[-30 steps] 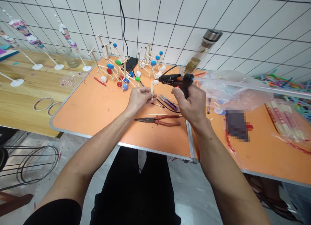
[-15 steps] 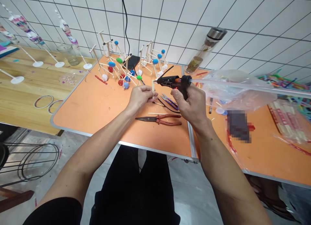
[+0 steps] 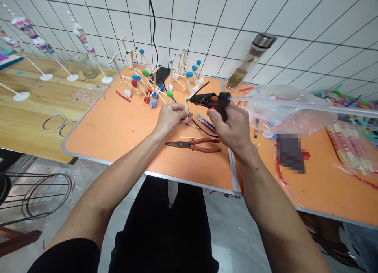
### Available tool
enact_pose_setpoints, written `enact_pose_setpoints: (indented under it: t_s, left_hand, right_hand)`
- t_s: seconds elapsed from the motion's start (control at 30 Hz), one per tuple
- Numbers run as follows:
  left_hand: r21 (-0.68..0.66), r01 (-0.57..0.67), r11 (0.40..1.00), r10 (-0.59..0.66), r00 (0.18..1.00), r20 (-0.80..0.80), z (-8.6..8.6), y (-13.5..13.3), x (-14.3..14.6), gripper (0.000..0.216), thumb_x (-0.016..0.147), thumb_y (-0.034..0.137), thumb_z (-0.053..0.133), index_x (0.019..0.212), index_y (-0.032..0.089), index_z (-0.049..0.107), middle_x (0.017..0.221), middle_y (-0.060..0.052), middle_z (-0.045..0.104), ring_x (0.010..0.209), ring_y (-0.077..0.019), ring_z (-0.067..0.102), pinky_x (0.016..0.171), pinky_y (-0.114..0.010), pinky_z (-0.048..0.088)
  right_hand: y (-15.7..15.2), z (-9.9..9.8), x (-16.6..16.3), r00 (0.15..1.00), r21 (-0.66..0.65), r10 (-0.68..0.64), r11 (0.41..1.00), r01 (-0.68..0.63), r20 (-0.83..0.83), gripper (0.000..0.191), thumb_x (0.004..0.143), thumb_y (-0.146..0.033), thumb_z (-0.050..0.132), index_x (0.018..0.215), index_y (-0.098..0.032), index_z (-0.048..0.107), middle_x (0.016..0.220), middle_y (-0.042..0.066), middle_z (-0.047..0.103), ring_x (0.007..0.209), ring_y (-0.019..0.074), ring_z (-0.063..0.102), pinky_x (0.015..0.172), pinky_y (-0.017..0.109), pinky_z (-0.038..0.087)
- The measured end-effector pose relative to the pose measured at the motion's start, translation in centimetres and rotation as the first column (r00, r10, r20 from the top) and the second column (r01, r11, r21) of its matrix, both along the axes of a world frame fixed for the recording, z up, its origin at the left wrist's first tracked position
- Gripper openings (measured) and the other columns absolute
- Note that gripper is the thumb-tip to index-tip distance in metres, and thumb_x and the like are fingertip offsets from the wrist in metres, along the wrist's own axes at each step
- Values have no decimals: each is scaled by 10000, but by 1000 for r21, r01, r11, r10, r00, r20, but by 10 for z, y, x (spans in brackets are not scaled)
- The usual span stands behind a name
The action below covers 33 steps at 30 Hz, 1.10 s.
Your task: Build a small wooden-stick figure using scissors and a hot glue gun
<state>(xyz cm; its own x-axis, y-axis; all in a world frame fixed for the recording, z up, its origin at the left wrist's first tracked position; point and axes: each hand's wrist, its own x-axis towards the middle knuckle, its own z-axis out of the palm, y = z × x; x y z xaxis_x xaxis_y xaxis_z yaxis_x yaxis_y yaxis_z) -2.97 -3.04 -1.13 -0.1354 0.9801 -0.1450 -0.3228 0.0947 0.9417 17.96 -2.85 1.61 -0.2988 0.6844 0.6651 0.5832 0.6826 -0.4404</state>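
Fingers [image 3: 177, 115] of my left hand [image 3: 170, 117] are closed around a thin wooden stick [image 3: 186, 107], and my right hand [image 3: 233, 125] is wrapped tight on the black glue gun [image 3: 211, 99].
The stick stands upright above the orange tabletop [image 3: 118, 127], on the far side of the pliers [image 3: 195, 145], with the gun nozzle at its top end from the right. I think the good way is a steady stick, a gentle squeeze, and my grip low, away from the hot glue.

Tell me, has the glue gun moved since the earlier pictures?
Yes. Against the pliers, the glue gun in the right hand shifted slightly left, its nozzle closer to the stick in the left hand.
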Motion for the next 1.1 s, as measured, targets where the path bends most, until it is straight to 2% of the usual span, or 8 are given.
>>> enact_pose_setpoints:
  t_s: [0.17,0.33,0.57,0.8,1.1]
  left_hand:
    - [2,-1,1000,1,1000,7,1,0,0,109,814,72,866,786,126,776,794,-76,828,709,-159,808,761,-257,665]
    - [-10,-9,1000,9,1000,16,4,-1,0,133,848,39,826,764,120,763,775,-84,819,684,-167,808,731,-255,654]
    - [-12,-19,1000,19,1000,23,2,0,0,147,799,45,878,776,133,762,773,-67,817,705,-176,816,717,-255,653]
    - [-14,1,1000,-1,1000,-5,3,-1,-1,160,758,96,926,808,128,777,822,-103,841,775,-214,845,758,-284,672]
    - [-24,-2,1000,2,1000,-4,4,-2,-1,116,799,63,874,818,122,776,791,-85,829,724,-192,830,728,-267,661]
  right_hand:
    - [0,0,1,1000,4,-6,1000,6,10,640,1093,-820,492,1048,-250,781,800,66,751,698,260,684,678,407,520]
    - [2,-1,4,1000,25,-5,1000,6,-30,588,1092,-784,542,1034,-247,774,807,68,754,695,253,662,675,406,515]
    - [7,-6,7,993,58,-67,996,73,-96,565,1094,-778,556,1020,-261,771,808,65,747,686,253,641,661,421,529]
    - [15,-8,11,977,-24,-74,997,71,-199,577,1085,-791,582,1047,-251,783,793,39,741,697,231,681,654,399,552]
    - [16,-9,9,971,-47,-72,997,63,-229,603,1065,-814,589,1029,-241,775,815,51,769,734,250,721,693,406,573]
